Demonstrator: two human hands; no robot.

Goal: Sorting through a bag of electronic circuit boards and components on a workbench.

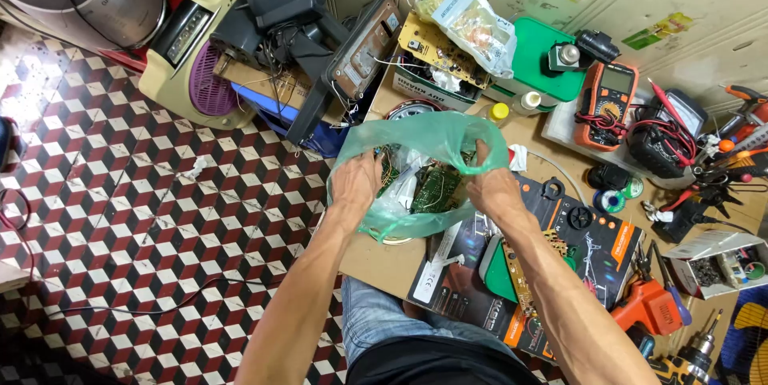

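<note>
A floor of red, black and white cube-pattern tiles [144, 193] lies to the left, and a low cardboard-topped work surface [376, 261] crowded with electronics gear sits against a pale wall. In the head view, both hands meet over the near edge of that surface on a translucent green plastic bag [424, 141]. The left hand [356, 181] has its fingers curled shut on the bag's left rim; the right hand [490, 185] pinches the right rim, fingers closed on the film. Between them the bag's mouth is spread, and green circuit boards [436, 189] show inside it. Just beside the right forearm lies a black and orange tool box [592, 249] with a yellow circuit board [520, 273] on it. Farther back sits an orange multimeter [608, 101] with red leads, and a cream fan housing with a purple grille [196, 65] stands on the floor.
</note>
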